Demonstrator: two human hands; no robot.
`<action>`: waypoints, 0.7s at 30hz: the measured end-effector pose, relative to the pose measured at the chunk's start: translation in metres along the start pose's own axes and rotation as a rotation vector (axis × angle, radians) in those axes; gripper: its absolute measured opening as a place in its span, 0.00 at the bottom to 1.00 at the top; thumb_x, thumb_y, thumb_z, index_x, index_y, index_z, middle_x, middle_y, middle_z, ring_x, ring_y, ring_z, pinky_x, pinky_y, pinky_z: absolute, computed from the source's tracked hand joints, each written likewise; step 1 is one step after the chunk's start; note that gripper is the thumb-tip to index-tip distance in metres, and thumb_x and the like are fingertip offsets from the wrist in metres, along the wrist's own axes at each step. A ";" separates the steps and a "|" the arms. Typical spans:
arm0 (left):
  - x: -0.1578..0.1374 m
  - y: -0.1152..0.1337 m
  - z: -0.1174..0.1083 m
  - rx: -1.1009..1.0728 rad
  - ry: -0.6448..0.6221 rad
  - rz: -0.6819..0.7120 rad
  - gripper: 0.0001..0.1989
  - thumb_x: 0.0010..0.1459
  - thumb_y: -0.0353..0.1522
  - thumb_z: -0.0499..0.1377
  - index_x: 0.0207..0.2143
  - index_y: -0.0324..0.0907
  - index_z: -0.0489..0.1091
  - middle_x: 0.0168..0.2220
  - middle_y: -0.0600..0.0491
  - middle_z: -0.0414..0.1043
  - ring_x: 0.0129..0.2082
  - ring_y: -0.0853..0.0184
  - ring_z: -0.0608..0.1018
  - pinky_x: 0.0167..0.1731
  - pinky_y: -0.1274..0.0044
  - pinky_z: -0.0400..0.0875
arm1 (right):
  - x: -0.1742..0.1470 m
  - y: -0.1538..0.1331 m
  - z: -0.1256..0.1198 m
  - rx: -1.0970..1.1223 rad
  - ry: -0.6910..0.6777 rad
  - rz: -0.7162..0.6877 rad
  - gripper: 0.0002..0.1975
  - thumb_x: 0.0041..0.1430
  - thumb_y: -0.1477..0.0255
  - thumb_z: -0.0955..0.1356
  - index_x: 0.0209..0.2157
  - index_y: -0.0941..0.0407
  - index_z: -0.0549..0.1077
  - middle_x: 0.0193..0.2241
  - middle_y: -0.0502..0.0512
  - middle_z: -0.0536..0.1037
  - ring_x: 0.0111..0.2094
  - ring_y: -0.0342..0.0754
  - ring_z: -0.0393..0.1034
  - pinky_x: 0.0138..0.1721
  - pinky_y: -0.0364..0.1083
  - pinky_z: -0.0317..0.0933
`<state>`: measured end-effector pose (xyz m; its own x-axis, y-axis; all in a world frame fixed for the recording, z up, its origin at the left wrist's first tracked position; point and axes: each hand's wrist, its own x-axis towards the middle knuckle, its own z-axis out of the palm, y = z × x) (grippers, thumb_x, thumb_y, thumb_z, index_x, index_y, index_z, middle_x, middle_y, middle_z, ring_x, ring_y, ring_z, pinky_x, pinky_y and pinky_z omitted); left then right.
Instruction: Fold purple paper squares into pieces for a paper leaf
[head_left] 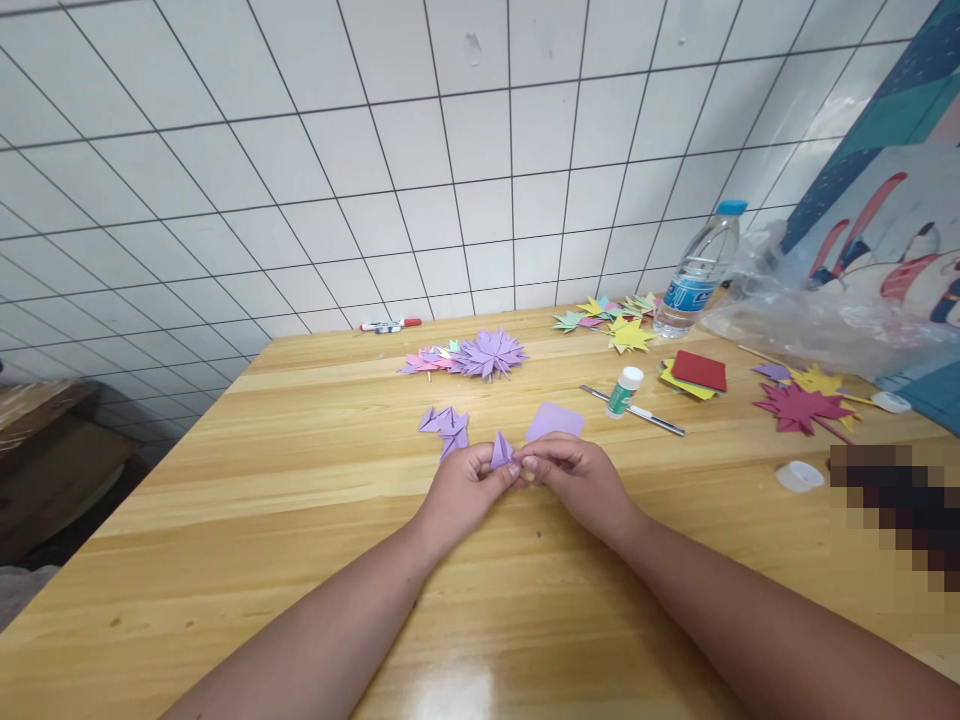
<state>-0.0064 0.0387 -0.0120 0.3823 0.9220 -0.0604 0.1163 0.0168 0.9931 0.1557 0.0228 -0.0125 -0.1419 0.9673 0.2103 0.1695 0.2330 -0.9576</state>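
Note:
Between my hands is a small folded piece of purple paper (502, 450), its pointed tip standing up. My left hand (474, 478) grips it with thumb and fingers. My right hand (574, 475) pinches its right side, the fingertips close to the left thumb. Just beyond my left hand lie several folded purple paper pieces (450, 425). A flat purple paper square (555, 421) rests behind my right hand, partly covered by it. Farther right stands a glue stick (625, 392) with a white cap, beside a slim pen-like tool (652, 418).
Paper leaves and stars (491, 354) lie toward the wall, more (628, 334) near a water bottle (694, 270). At right are a stack of coloured paper (699, 371), a maroon paper leaf (802, 405), a tape roll (800, 476) and a plastic bag (795, 325). Markers (390, 325) lie far left.

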 end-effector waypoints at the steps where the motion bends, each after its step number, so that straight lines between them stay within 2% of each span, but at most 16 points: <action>1: 0.000 0.000 0.000 0.003 0.003 -0.004 0.13 0.48 0.40 0.61 0.30 0.38 0.72 0.24 0.54 0.74 0.25 0.68 0.75 0.24 0.80 0.66 | 0.000 0.000 0.000 -0.009 0.009 0.018 0.08 0.53 0.68 0.67 0.32 0.54 0.77 0.27 0.53 0.77 0.28 0.45 0.71 0.32 0.44 0.66; 5: 0.000 -0.001 -0.001 0.035 0.007 -0.011 0.12 0.49 0.39 0.61 0.31 0.38 0.73 0.24 0.55 0.74 0.24 0.70 0.74 0.24 0.81 0.65 | -0.001 0.000 0.002 -0.088 0.037 0.073 0.08 0.48 0.69 0.69 0.33 0.54 0.75 0.30 0.53 0.78 0.26 0.45 0.72 0.29 0.44 0.66; 11: -0.001 -0.005 -0.003 0.068 -0.050 0.026 0.12 0.52 0.38 0.59 0.30 0.38 0.74 0.27 0.53 0.75 0.26 0.69 0.75 0.26 0.80 0.65 | -0.001 0.002 0.003 0.033 -0.007 0.173 0.07 0.50 0.67 0.68 0.30 0.55 0.71 0.24 0.52 0.78 0.28 0.48 0.75 0.30 0.44 0.67; 17: -0.001 -0.005 -0.004 0.102 -0.072 0.064 0.13 0.53 0.39 0.58 0.30 0.37 0.73 0.28 0.50 0.75 0.28 0.68 0.74 0.28 0.80 0.66 | -0.001 -0.002 0.002 -0.039 0.019 0.185 0.07 0.50 0.66 0.68 0.30 0.55 0.70 0.22 0.50 0.77 0.26 0.46 0.73 0.26 0.42 0.64; 21: -0.002 -0.005 -0.002 0.108 -0.033 0.059 0.13 0.52 0.40 0.58 0.30 0.37 0.72 0.26 0.53 0.73 0.26 0.70 0.73 0.26 0.80 0.65 | 0.000 -0.003 0.002 -0.080 0.032 0.182 0.07 0.50 0.66 0.67 0.27 0.56 0.71 0.23 0.51 0.77 0.25 0.45 0.71 0.27 0.42 0.63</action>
<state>-0.0094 0.0378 -0.0165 0.4214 0.9068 -0.0072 0.1904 -0.0807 0.9784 0.1535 0.0219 -0.0099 -0.0712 0.9966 0.0424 0.2666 0.0600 -0.9619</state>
